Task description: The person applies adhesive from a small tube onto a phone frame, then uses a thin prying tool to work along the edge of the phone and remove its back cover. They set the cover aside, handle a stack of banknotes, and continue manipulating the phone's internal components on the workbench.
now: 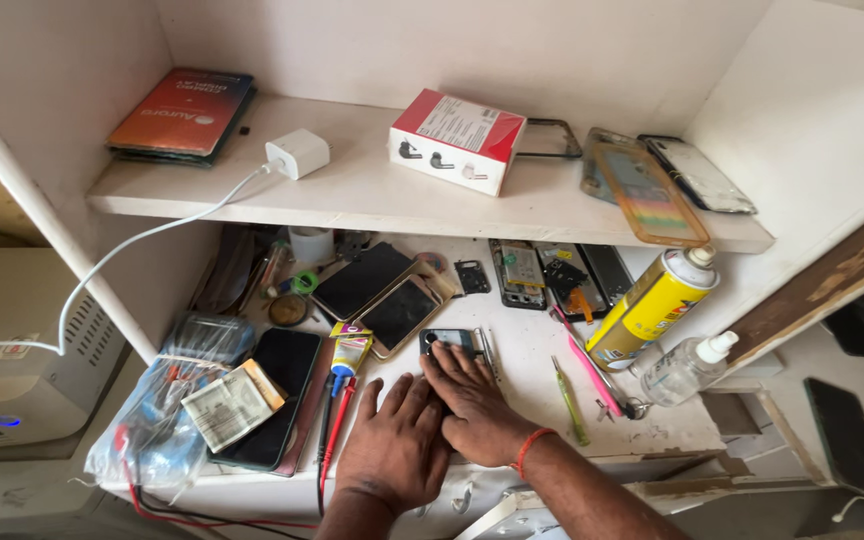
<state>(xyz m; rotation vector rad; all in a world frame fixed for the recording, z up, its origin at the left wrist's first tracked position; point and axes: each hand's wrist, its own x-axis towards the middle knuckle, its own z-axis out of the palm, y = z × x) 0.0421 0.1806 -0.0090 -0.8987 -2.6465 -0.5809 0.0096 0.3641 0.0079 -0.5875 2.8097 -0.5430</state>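
Both of my hands lie palm down on a dark phone that rests on the white worktop. My right hand, with an orange thread around the wrist, covers the phone's lower part; its fingertips reach the camera end. My left hand lies flat beside it, fingers spread, touching the phone's left edge. Only the top of the phone shows.
Two dark phones lie behind my hands, a black phone and a plastic bag to the left. Red and black probes, a yellow spray can, a clear bottle, opened phones. On the shelf: a red-white box, a charger.
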